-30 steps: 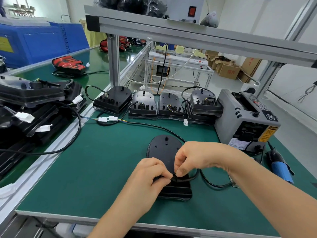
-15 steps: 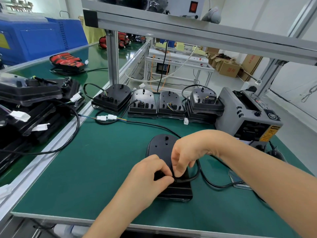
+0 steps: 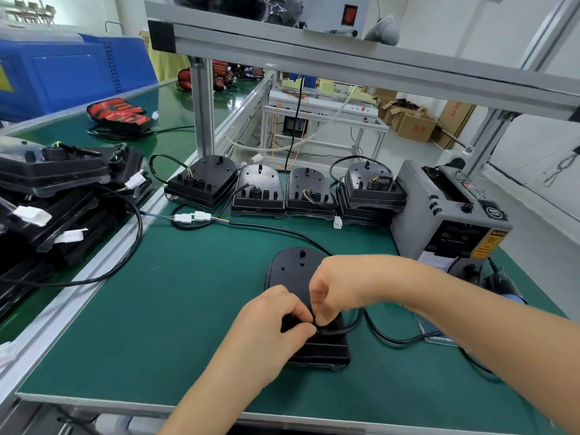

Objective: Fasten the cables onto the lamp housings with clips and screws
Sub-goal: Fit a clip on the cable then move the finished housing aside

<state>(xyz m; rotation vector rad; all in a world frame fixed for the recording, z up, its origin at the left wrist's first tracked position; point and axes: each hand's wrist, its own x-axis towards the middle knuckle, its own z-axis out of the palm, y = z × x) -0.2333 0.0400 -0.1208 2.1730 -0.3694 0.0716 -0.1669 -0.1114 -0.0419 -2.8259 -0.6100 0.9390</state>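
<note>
A cable (image 3: 343, 330) is pinched by the left hand (image 3: 270, 321) and right hand (image 3: 334, 285). The lamp housing (image 3: 290, 268) beneath is laid on the bench (image 3: 157, 309).

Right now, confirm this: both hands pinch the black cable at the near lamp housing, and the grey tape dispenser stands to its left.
Wrong on one count: the head view shows the grey tape dispenser on the right of the near lamp housing, not its left. The left hand and right hand do pinch the black cable there.
</note>
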